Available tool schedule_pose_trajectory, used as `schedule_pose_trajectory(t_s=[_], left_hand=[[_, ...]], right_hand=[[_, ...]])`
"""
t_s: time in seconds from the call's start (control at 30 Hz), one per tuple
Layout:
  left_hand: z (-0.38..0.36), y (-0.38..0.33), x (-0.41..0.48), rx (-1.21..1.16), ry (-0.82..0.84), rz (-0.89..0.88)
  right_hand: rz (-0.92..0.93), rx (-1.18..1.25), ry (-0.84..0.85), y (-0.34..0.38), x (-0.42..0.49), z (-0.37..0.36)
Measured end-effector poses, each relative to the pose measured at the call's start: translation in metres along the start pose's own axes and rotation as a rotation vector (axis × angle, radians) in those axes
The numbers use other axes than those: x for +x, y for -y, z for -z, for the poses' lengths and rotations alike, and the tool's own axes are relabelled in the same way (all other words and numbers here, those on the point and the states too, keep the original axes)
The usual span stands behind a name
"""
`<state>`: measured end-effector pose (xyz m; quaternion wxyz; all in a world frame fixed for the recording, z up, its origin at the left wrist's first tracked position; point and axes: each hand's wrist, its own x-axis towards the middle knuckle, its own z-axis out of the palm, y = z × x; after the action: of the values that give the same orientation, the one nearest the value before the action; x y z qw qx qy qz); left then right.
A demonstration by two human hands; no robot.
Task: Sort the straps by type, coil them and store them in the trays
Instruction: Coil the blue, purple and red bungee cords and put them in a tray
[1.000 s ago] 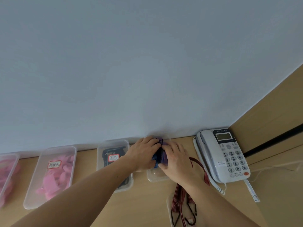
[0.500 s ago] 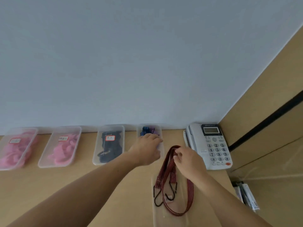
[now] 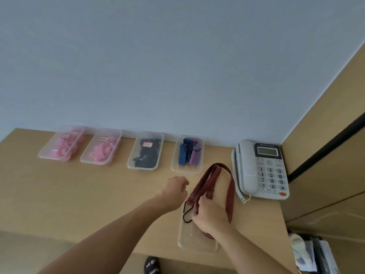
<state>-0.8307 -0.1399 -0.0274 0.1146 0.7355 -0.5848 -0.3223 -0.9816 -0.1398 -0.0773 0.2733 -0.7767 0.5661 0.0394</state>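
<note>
**Red strap gripped over the near tray, four filled trays along the back edge**

The right hand (image 3: 210, 217) is closed around the red striped strap (image 3: 212, 180) above a clear empty tray (image 3: 194, 241) that sits at the near edge of the desk (image 3: 88, 194), its front wall almost flush with that edge. The strap's loops run away from the hand toward the back right, ending just beside the white telephone (image 3: 260, 171); one band hangs down the hand's right side. A black hook (image 3: 186, 213) at the strap's end curls out just left of the fingers, over the tray's left rim.

The left hand (image 3: 174, 191) is loosely curled into a fist and holds nothing, apart from the strap, between the near tray and the back row.

Along the back edge, against the wall, four clear trays stand in a row with gaps between them: two pink-filled trays (image 3: 61, 144) (image 3: 101, 148) toward the left corner, a tray of black straps (image 3: 146, 152), and a tray with blue striped and purple coils (image 3: 187, 155). The telephone fills the back right corner, next to the wooden side panel (image 3: 324, 119).

The left half of the desk in front of the row is bare wood. A dark slipper (image 3: 151, 265) shows on the floor below the near edge.
</note>
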Motion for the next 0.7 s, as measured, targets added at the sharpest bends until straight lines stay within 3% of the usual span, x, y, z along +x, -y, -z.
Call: schedule_pose_trajectory(t_s=[0.1,0.27,0.5,0.6,0.7], left_hand=[[0.010,-0.003,-0.006,-0.006,0.042,0.009],[0.036,-0.028,-0.011,-0.010,0.113,-0.177],[0.065,-0.089,0.006,-0.225,0.076,-0.371],[0.080,-0.108,0.002,-0.331,0.081,-0.425],[0.100,-0.123,-0.004,-0.541,0.200,-0.457]], right_hand=[[-0.085,0.268,-0.013,-0.001,-0.001,0.012],[-0.080,0.539,-0.286,-0.001,-0.007,0.091],[0.302,1.103,-0.363,0.023,-0.056,0.184],[0.329,1.071,-0.465,0.024,-0.065,0.204],[0.180,0.987,-0.602,0.015,-0.066,0.211]])
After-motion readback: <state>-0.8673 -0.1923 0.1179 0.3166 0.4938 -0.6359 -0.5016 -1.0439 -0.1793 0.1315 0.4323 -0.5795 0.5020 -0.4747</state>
